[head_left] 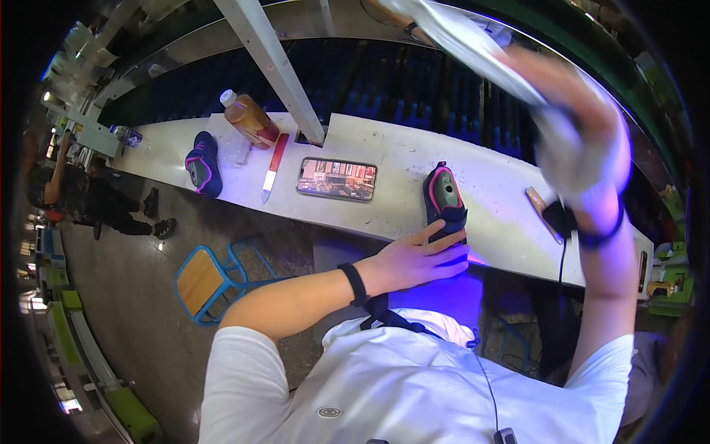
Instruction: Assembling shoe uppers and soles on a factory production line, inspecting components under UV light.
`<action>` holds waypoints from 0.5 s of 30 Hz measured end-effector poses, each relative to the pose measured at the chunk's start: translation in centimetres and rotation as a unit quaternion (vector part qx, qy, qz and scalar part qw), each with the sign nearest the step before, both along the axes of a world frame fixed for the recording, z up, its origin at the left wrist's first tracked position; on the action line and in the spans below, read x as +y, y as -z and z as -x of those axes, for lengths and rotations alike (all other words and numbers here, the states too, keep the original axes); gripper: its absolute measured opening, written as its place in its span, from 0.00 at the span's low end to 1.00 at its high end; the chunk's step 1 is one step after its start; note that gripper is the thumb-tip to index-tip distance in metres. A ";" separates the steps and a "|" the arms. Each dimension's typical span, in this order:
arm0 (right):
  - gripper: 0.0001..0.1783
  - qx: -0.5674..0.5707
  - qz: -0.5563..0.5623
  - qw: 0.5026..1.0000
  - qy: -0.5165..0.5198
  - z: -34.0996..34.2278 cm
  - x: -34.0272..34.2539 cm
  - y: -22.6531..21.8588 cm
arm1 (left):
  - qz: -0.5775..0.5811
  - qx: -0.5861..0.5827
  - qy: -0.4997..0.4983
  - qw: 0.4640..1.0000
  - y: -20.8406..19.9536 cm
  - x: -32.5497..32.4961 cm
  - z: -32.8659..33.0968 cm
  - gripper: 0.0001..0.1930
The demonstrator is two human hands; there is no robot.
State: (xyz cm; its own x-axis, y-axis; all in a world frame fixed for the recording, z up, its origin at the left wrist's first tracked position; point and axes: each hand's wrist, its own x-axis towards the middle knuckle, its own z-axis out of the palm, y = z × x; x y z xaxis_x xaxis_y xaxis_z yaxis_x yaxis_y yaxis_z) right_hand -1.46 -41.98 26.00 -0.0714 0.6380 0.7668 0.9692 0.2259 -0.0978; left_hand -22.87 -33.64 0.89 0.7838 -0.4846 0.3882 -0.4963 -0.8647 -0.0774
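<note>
My left hand (416, 260) grips the near end of a dark navy shoe (432, 209) with a pink-edged collar, its fingers bent over the upper. A grey-green insert with a round hole, which looks like a shoe last (447, 189), fills the shoe's opening. The shoe rests at the near edge of the white bench. My right hand (580, 148) is raised over the bench's right side, smeared by motion. A long white blurred shape (477, 52) stretches from it toward the top; whether my fingers hold it, I cannot make out.
On the white bench (399, 148) lie a phone (337, 179), a red-handled knife (275, 166), a bottle (250, 118), another dark shoe (203, 164) and a tan-handled tool (546, 214). A dark roller conveyor (414, 89) runs behind. A blue-framed stool (201, 285) stands left; a person (96, 200) is beyond.
</note>
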 end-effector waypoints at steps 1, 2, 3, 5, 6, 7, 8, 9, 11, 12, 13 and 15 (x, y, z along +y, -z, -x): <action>0.14 0.025 0.041 0.999 -0.024 1.6 -3.4 -0.2 | 0.040 -0.009 -0.037 0.998 1.2 -0.5 0.5 0.26; 0.13 0.189 -0.019 0.981 -0.031 1.8 -7.1 2.5 | 0.050 -0.010 -0.022 0.998 0.2 -0.5 -0.2 0.24; 0.13 0.262 -0.067 0.960 0.074 1.5 -10.8 4.9 | 0.082 -0.056 -0.012 0.995 0.3 -0.8 -0.9 0.22; 0.12 0.345 -0.067 0.912 0.210 1.1 -14.7 7.1 | 0.145 -0.117 -0.010 0.983 -1.6 -0.7 -3.2 0.18; 0.10 0.362 -0.015 0.901 0.241 1.0 -15.5 7.6 | 0.184 -0.127 -0.032 0.974 -3.0 -0.4 -3.8 0.21; 0.10 0.358 0.063 0.903 0.230 1.0 -16.6 8.9 | 0.282 -0.127 -0.064 0.949 -4.5 -0.2 -4.7 0.23; 0.11 0.368 0.115 0.889 0.246 1.4 -17.9 10.7 | 0.379 -0.122 -0.091 0.913 -6.0 -0.4 -5.2 0.24; 0.13 0.408 0.056 0.882 0.227 2.2 -18.1 13.2 | 0.446 -0.122 -0.108 0.880 -7.8 -0.6 -5.4 0.25; 0.15 0.450 -0.004 0.868 0.208 3.3 -17.9 16.3 | 0.501 -0.063 -0.134 0.853 -10.1 -1.5 -4.0 0.23; 0.20 0.523 -0.039 0.836 0.161 3.9 -17.7 16.9 | 0.551 -0.011 -0.164 0.818 -10.6 -2.0 -3.3 0.22; 0.25 0.591 -0.074 0.795 0.113 4.4 -17.6 17.6 | 0.549 -0.030 -0.154 0.821 -9.1 -2.4 -3.5 0.23; 0.33 0.640 -0.103 0.757 0.082 4.8 -16.4 18.2 | 0.546 -0.042 -0.167 0.820 -7.5 -2.8 -3.4 0.22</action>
